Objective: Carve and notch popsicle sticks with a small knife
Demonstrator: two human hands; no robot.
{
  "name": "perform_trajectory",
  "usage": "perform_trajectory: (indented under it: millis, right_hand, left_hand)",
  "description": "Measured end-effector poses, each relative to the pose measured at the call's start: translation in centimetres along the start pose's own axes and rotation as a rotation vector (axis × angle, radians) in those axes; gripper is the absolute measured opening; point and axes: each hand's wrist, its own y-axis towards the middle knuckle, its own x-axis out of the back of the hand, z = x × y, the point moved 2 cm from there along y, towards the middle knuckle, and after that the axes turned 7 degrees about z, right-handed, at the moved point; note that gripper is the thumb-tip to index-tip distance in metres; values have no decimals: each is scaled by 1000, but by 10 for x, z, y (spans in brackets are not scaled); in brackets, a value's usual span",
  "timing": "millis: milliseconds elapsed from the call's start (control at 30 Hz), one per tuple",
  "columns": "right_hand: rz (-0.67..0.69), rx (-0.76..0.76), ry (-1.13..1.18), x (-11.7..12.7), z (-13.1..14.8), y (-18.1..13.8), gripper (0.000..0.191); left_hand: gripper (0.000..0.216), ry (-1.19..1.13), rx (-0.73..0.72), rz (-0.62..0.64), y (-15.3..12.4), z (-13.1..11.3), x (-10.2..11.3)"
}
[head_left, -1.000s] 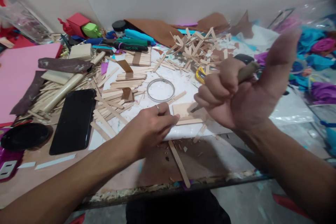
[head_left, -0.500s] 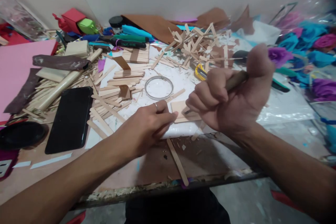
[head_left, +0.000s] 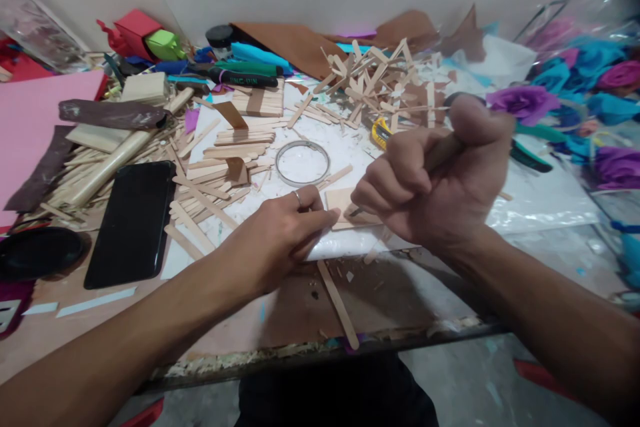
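Note:
My right hand point(head_left: 430, 180) is closed in a fist around the wooden handle of a small tool point(head_left: 440, 152), thumb folded over the top. The tool's dark tip touches a small flat panel of wooden sticks point(head_left: 339, 203) lying on a white board point(head_left: 345, 160). My left hand point(head_left: 277, 237), with a ring on one finger, presses its fingertips on the panel's left edge and holds it flat. A metal ring point(head_left: 303, 163) lies just behind the left hand.
Loose and stacked wooden sticks point(head_left: 225, 160) cover the table's middle, with a tangled pile point(head_left: 370, 83) at the back. A black phone point(head_left: 133, 223) lies left, a pink sheet point(head_left: 35, 127) further left. Paper flowers point(head_left: 575, 100) and green-handled pliers point(head_left: 530, 147) sit right. One stick point(head_left: 337, 303) lies near the front edge.
My right thumb, stretched out a second ago, has folded down over the tool handle. The fist has shifted slightly left, the tip staying on the panel. The left hand has kept its place.

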Motion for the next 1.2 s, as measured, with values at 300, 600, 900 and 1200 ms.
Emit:
perform_trajectory:
  millis: [300, 600, 900, 1200]
  right_hand:
    - [77, -3, 15, 0, 1, -2, 70]
    - [-16, -137, -57, -6, 2, 1, 69]
    - [-106, -123, -179, -19, -8, 10, 65]
    - [-105, -208, -229, -15, -21, 23, 59]
  left_hand:
    - [27, -7, -15, 16, -2, 3, 1]
    - [43, -38, 4, 69, -2, 2, 3]
    - [35, -73, 11, 80, 0, 0, 3]
    - [15, -116, -42, 26, 2, 1, 3]
